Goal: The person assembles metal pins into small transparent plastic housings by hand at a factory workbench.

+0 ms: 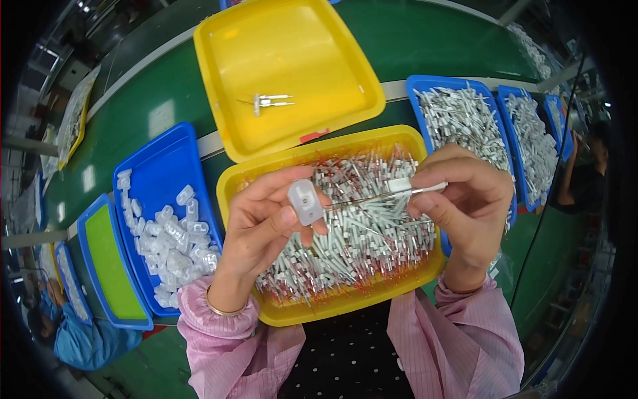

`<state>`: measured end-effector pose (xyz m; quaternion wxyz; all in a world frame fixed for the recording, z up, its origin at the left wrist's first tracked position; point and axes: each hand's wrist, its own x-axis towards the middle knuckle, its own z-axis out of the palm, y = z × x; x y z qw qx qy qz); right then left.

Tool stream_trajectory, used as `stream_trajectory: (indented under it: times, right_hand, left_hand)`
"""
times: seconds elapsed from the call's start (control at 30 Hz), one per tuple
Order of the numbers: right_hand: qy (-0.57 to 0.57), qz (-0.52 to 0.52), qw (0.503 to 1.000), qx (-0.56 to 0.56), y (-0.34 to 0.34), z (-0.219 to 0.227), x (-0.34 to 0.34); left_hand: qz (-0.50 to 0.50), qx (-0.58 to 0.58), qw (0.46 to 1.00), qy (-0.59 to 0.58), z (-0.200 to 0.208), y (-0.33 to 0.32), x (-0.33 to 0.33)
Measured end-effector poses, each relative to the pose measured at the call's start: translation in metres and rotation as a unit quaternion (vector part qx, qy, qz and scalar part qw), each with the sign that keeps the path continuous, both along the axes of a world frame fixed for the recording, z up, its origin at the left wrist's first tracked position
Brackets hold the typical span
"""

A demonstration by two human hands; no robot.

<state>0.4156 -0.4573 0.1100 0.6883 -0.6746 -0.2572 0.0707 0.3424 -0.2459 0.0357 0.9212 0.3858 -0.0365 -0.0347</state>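
Observation:
My left hand [256,226] pinches a small translucent white plastic housing [306,201] with a round hole in its face. In my right hand [473,199], thumb and fingers close on a slim white wired part [401,187] with a square white block on it. Thin leads from this part run left to the edge of the housing; whether they go inside it cannot be seen. Both hands are raised over a yellow tray [345,313] heaped with similar white wired parts with reddish leads.
A second yellow tray [286,53] behind holds a few wired parts [266,102]. On the left, a blue tray [163,149] carries clear housings [176,243], beside a green-bottomed tray [111,259]. Blue trays [413,81] of white parts stand right. Other people [93,339] sit at both sides.

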Motion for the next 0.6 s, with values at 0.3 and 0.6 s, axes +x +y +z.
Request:
stream_trajectory:
  times: [0.3, 0.6]
  right_hand:
    - [-0.195, 0.009, 0.977, -0.089, 0.014, -0.006, -0.003]
    - [-0.217, 0.017, 0.97, -0.111, 0.016, -0.006, -0.002]
  left_hand:
    - [-0.011, -0.058, 0.997, -0.044, -0.002, 0.007, -0.002]
    - [0.01, -0.033, 0.998, -0.06, -0.001, 0.006, -0.002]
